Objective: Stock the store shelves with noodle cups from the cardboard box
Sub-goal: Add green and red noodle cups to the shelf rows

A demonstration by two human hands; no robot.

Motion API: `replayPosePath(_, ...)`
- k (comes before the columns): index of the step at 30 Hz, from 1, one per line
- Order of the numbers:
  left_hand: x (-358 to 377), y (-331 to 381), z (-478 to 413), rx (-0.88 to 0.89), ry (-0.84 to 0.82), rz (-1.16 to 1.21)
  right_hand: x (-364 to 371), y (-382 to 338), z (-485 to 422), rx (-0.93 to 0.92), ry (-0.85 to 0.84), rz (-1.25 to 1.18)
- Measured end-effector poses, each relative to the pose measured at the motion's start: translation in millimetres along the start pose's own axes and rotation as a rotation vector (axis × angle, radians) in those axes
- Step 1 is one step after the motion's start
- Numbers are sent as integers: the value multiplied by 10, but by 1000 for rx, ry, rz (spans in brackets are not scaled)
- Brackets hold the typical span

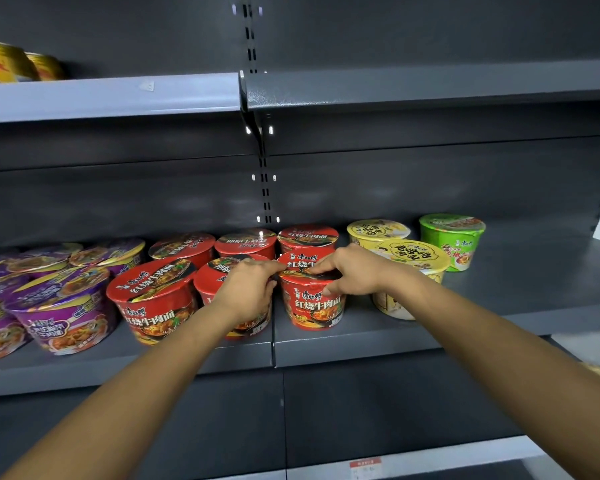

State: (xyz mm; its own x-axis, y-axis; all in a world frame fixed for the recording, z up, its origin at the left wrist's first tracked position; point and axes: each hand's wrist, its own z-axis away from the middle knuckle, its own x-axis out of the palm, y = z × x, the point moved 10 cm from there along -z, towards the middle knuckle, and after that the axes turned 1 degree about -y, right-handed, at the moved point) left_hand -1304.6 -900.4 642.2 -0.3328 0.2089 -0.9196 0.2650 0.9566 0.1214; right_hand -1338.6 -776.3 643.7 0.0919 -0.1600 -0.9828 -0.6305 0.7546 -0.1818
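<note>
Head view: at the centre of the frame a red noodle cup (314, 308) stands upright near the front of the grey middle shelf (361, 344). The left hand (248, 289) grips its left side with curled fingers. The right hand (355, 271) pinches its rim, fingertips on the lid and thumb on the wall. Other red cups (153, 299) stand to the left and behind, purple cups (63, 313) at far left, and yellow cups (413, 261) and a green cup (454, 240) to the right.

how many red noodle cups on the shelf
6. Back left cup, back middle cup, back right cup, front left cup, front middle cup, front right cup gripped by left hand and right hand. More could hide behind.
</note>
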Motion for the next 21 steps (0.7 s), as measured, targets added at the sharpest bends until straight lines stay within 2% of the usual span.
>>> replayPosePath(3, 22, -28, -8, 0, 1, 5, -6, -1, 29, -2, -58, -39)
replayPosePath(21, 49, -47, -9, 39, 44, 30, -31, 65, -2, 43, -38, -109)
